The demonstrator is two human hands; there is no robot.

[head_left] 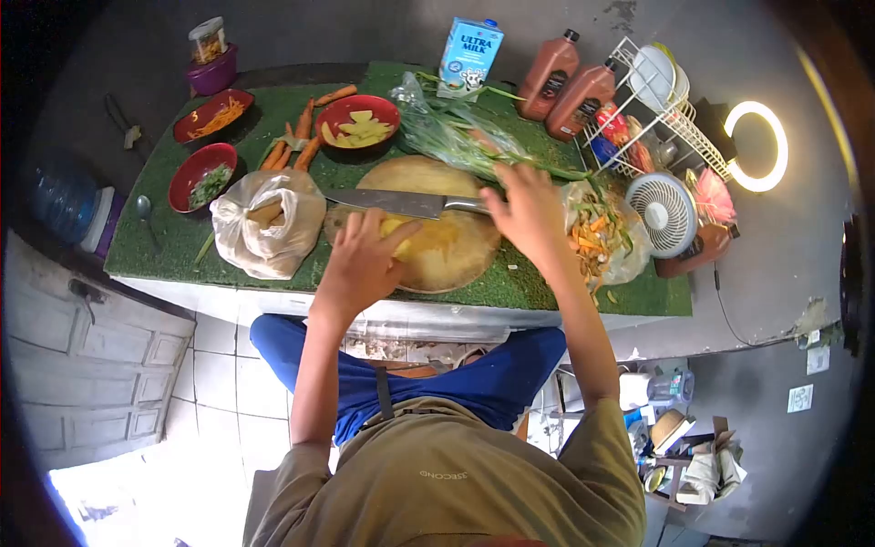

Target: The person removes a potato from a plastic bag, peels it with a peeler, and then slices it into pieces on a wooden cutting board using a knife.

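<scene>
My left hand (358,264) rests at the left side of the round wooden cutting board (456,264), fingers apart. Beside its fingers is a pale yellow piece that looks like potato (394,228), partly hidden by the hand. A large kitchen knife (392,201) lies across the board, blade to the left. My right hand (530,208) is at the end of the knife's handle, fingers spread and not wrapped round it. Behind the board stands a red bowl (392,137) of cut potato pieces. A knotted plastic bag (264,246) sits left of the board.
Carrots (296,141) and red bowls of shredded carrot (187,128) and chopped greens (178,187) are at the left. Bagged green onions (465,137), a milk carton (469,56), sauce bottles (551,73) and a dish rack (702,137) stand behind. Peelings (597,237) and a fan (663,214) lie right.
</scene>
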